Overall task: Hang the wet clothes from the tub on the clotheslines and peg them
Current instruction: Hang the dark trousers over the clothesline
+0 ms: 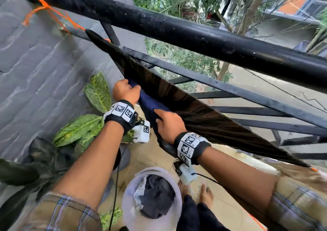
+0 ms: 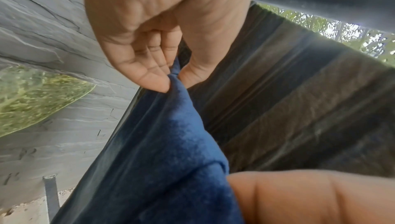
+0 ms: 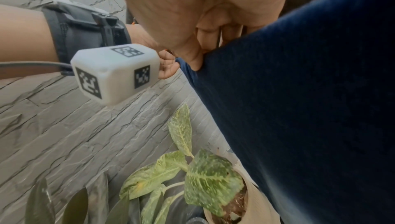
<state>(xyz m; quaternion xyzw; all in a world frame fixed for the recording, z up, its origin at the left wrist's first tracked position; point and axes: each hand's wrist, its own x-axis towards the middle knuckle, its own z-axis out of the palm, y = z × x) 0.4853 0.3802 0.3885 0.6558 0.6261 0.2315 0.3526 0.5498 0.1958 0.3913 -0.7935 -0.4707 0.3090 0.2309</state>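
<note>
The left hand (image 1: 126, 90) pinches a bunched corner of the blue garment (image 1: 150, 105) between thumb and fingertips, up against the dark cloth (image 1: 198, 112) already spread along the orange clothesline (image 1: 53, 14). The right hand (image 1: 169, 124) has its fingers curled over the same blue garment a little further along, near the lower edge of the dark cloth. The left wrist view shows the pinch closing on only a small fold of fabric. The tub (image 1: 131, 211) sits on the floor below, between the arms, with more grey and white laundry inside.

No peg shows in any view, so the garment looks held rather than hung, and I judge the draping step unfinished.

The main risk is a slip: the left hand has only a small pinch on wet, heavy fabric, and if either hand lets go to fetch a peg, the blue garment could slide off toward the floor or the plant (image 1: 99, 92). It also overlaps the dark cloth, so tugging could drag that piece along the line or bunch the 2 together.
</note>
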